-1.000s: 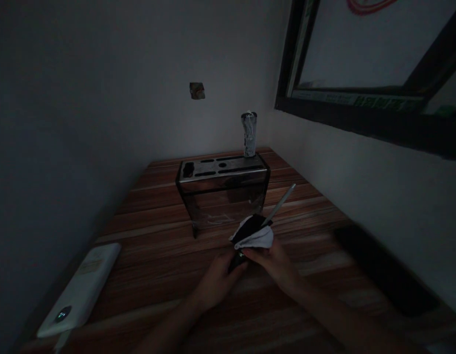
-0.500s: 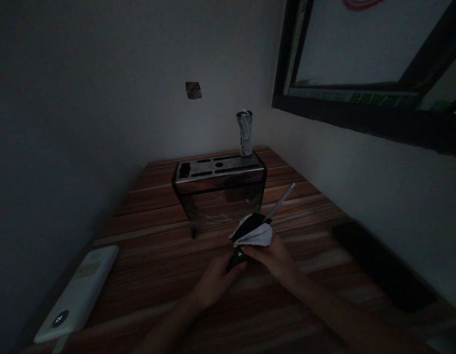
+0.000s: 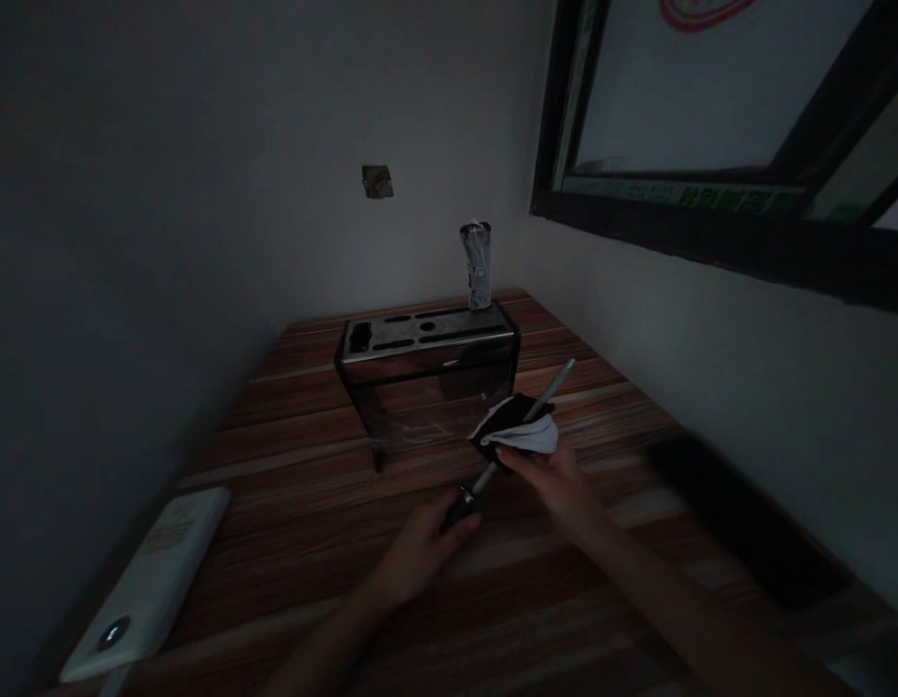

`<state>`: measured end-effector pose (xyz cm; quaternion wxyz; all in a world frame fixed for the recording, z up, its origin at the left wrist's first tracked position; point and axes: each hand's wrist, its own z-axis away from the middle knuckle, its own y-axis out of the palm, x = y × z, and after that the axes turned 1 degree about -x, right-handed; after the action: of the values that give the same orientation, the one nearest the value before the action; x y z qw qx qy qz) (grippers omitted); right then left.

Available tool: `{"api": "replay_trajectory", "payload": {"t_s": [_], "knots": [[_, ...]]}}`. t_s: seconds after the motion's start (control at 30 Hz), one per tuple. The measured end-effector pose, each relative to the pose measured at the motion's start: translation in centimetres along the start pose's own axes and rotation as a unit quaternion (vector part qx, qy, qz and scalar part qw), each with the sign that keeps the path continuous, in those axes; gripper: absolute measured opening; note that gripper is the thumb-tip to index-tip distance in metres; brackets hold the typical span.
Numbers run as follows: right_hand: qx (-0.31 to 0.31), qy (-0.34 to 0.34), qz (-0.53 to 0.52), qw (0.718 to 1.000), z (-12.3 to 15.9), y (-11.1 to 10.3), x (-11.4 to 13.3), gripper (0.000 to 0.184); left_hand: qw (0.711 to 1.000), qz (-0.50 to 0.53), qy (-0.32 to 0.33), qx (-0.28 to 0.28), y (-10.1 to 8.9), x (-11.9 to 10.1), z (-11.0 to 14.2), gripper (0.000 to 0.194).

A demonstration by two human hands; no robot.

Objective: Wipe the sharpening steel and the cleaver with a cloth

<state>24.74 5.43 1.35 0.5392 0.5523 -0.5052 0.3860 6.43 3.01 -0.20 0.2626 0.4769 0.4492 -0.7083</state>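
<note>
My left hand point(image 3: 424, 544) is closed around the black handle of a sharpening steel point(image 3: 560, 378), whose thin rod points up and to the right. My right hand point(image 3: 554, 482) pinches a black and white cloth point(image 3: 525, 438) folded about the middle of the rod. Bare metal shows between handle and cloth, and again beyond the cloth at the tip. Just behind the cloth stands a knife block point(image 3: 427, 339) with a slotted metal top and see-through sides. A pale, mottled upright piece point(image 3: 479, 266) rises from its right end.
A white power bank point(image 3: 155, 576) with a lit display and a cable lies at the left on the wood-grain table point(image 3: 289, 484). At the right, by the wall, is a long dark object point(image 3: 739, 513). A dark-framed window point(image 3: 681, 223) is above it.
My right hand and the cloth have slid up the rod, away from the handle, baring metal there. My left hand keeps its hold on the handle. The view has shifted slightly.
</note>
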Motion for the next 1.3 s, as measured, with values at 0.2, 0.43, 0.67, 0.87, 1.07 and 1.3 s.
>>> {"api": "replay_trajectory", "payload": {"t_s": [0.2,0.43,0.67,0.87,1.07,1.3], "knots": [[-0.094,-0.041,-0.031,0.994,-1.4,-1.1,1.2,0.026,1.000,0.018,0.013,0.017,-0.1,-0.2,0.0,0.027],[-0.171,-0.053,-0.088,0.980,-3.0,-3.2,2.4,0.025,0.999,0.002,0.005,0.038,-0.2,0.0,-0.1,0.029],[-0.197,-0.089,-0.134,0.967,-3.9,-4.4,3.7,0.026,0.999,-0.006,0.011,0.050,-0.2,0.4,0.0,0.032],[-0.195,-0.071,-0.129,0.970,-3.9,-4.4,3.3,0.024,0.999,-0.016,0.009,0.048,-0.2,0.5,0.0,0.031],[-0.170,-0.006,-0.077,0.982,-2.6,-2.6,2.1,0.028,0.999,0.001,0.003,0.042,-0.2,0.2,0.1,0.031],[-0.055,0.036,-0.005,0.998,-0.3,-0.4,0.2,0.028,1.000,-0.005,0.007,0.023,-0.1,0.3,0.0,0.032]]}}
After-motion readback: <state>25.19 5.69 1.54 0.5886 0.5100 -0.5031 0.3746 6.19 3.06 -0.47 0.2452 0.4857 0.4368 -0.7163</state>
